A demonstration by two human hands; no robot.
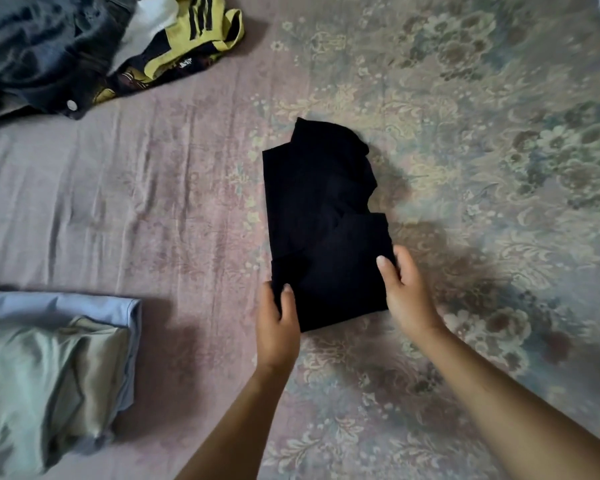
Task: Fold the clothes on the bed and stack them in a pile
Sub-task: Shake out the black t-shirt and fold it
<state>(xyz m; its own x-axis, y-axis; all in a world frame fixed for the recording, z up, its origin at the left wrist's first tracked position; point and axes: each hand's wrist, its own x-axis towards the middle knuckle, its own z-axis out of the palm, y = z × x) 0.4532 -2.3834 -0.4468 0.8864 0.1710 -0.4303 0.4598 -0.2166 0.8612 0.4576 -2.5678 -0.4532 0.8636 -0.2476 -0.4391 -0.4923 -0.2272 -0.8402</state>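
Folded black garment (321,220) lies on the bed (187,174). Left hand (278,327) and right hand (407,292) pinch its near corners. Folded pile (49,368) near left.

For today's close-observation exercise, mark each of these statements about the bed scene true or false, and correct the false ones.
1. Both hands grip the near end of the folded black garment. True: left hand and right hand pinch its near corners.
2. The black garment already sits on the folded pile. False: it lies apart on the floral bedsheet, with the pale green and light blue folded pile at the left.
3. Unfolded clothes lie at the far left. True: dark denim jeans and a yellow black-striped shirt are heaped there.
4. The yellow shirt is neatly folded. False: it is crumpled.
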